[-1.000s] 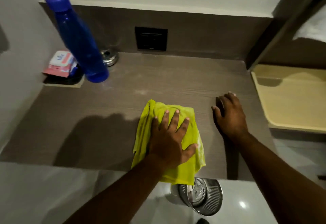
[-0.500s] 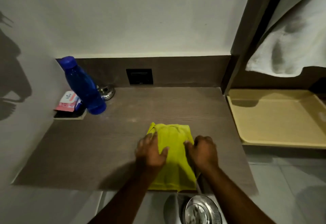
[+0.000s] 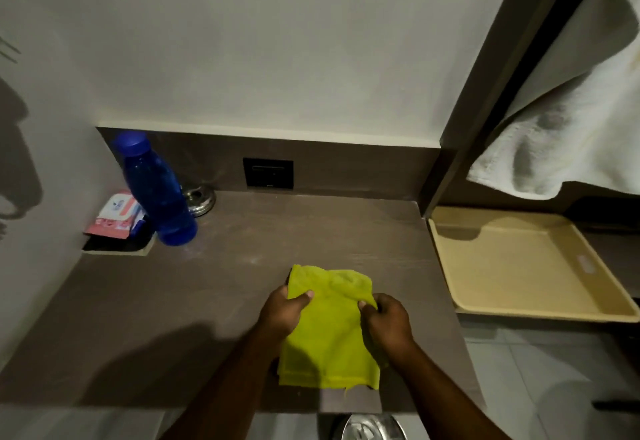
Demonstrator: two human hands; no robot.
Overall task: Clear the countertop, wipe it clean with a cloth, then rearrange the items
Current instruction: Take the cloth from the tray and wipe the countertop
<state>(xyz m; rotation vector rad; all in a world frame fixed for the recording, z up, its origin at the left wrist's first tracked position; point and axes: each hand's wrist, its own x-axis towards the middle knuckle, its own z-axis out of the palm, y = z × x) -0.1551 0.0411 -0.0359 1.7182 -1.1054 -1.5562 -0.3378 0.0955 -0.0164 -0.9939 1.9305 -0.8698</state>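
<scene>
A yellow-green cloth point(image 3: 329, 332) lies near the front edge of the brown countertop point(image 3: 242, 266). My left hand point(image 3: 284, 311) pinches the cloth's left side between thumb and fingers. My right hand point(image 3: 386, 318) grips its right side. The cloth's far end is bunched up between the two hands. A blue bottle point(image 3: 156, 190) stands at the back left corner. Beside it sit a pink and white packet point(image 3: 116, 214) over a dark recess and a small round steel dish point(image 3: 201, 199).
A cream tray point(image 3: 519, 266) rests on a lower surface to the right. A white towel point(image 3: 571, 121) hangs above it. A dark switch plate point(image 3: 268, 173) is set in the backsplash. A steel bin point(image 3: 370, 427) stands on the floor below the front edge.
My left hand lifted off the flat cloth and my right hand came over from the bare counter. Both now grip the cloth's sides. The view has tilted up and back.
</scene>
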